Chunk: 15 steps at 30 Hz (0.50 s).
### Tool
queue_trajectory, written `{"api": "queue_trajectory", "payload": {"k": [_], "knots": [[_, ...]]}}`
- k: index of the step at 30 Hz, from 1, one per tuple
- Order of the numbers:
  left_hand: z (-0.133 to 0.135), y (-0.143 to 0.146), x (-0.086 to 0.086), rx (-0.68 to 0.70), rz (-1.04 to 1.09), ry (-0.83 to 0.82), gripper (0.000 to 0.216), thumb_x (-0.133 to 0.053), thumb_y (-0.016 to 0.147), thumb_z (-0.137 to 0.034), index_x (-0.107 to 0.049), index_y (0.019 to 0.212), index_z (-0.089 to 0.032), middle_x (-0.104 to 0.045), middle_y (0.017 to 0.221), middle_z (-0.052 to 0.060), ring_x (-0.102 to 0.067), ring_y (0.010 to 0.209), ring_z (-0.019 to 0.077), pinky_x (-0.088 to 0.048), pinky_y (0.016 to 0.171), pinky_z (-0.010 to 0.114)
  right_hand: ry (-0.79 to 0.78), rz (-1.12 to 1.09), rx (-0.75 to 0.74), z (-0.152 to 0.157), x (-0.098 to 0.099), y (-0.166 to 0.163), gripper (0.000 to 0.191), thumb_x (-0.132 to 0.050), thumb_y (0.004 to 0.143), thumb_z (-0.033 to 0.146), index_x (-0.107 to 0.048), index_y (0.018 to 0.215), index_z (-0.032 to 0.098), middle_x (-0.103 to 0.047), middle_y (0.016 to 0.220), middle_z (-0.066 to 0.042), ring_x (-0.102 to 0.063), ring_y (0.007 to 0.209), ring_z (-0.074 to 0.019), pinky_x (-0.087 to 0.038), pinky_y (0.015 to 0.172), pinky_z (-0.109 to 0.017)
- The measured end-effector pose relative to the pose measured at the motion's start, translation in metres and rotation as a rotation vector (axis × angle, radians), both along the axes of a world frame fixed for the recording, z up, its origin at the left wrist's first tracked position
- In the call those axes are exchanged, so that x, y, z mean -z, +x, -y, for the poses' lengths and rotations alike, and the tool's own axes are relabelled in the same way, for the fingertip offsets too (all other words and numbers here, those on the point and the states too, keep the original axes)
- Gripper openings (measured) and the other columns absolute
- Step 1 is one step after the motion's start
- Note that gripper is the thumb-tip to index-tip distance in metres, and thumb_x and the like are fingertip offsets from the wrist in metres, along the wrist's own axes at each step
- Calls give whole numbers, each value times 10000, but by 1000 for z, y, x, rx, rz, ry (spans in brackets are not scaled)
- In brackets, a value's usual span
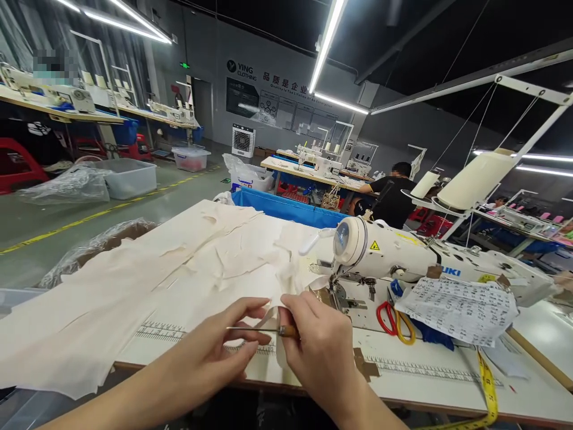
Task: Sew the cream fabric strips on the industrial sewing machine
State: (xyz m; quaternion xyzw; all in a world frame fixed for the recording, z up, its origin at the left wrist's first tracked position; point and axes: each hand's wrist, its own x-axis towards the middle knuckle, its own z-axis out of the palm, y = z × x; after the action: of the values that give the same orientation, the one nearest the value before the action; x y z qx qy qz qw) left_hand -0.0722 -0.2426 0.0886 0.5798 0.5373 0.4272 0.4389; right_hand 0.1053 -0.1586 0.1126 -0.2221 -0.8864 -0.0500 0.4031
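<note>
My right hand (316, 334) is closed around the wooden handle of an awl (289, 331), whose thin metal shaft points left. Its thumb and forefinger also pinch the edge of a cream fabric strip (276, 303). My left hand (224, 340) is beside it with thumb and fingers apart, the shaft crossing the gap between them. Its upper fingertips are close to the strip; whether they touch it I cannot tell. More cream fabric pieces (179, 257) spread over the table to the left. The white sewing machine (380, 248) stands just beyond my right hand, with fabric near its needle area.
Red-and-yellow scissors (396, 322), a handwritten paper sheet (461, 304) and a yellow tape measure (487, 382) lie at the right. Rulers (425, 367) run along the table's front edge. Thread cones (477, 176) stand above the machine. A person in black (394, 194) sits beyond.
</note>
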Motion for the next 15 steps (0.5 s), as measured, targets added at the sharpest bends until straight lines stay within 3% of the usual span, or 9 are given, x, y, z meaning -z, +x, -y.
{"api": "queue_trajectory", "payload": {"k": [3,5,8,12,15], "knots": [[-5,-6,5,-52,-210,218,271,-471,962,-451,-635,1042,-251,-675,997,46,-661,864,195,-536,710,263,-81,59,-31,5,-4,1,235,-447,966,210,-675,909,205,-657,679,-33,-586,544,-178,-348,501,-289],[-11,-19,6,-146,-379,368,297,-428,972,-429,-658,932,-245,-662,903,51,-637,844,204,-514,737,277,-202,94,-74,9,-7,9,210,-469,971,225,-674,929,217,-690,727,-34,-627,589,-182,-395,524,-289],[-21,-53,6,-349,-536,465,320,-419,938,-479,-645,953,-253,-680,920,66,-634,880,232,-508,759,297,-383,123,-133,15,-12,37,172,-502,951,223,-657,879,237,-684,706,-2,-612,559,-156,-414,504,-272],[-36,-102,-4,-608,-548,306,340,-428,877,-520,-580,980,-235,-633,604,-33,-626,614,192,-509,657,278,-604,249,-45,26,-22,96,166,-533,963,270,-652,848,277,-672,673,24,-610,558,-154,-444,514,-255],[-50,-121,-18,-745,-451,115,233,-436,874,-380,-543,981,-202,-678,650,-62,-694,694,173,-545,780,297,-653,388,43,30,-21,140,190,-549,967,352,-649,816,292,-694,676,23,-648,595,-173,-480,542,-249]]}}
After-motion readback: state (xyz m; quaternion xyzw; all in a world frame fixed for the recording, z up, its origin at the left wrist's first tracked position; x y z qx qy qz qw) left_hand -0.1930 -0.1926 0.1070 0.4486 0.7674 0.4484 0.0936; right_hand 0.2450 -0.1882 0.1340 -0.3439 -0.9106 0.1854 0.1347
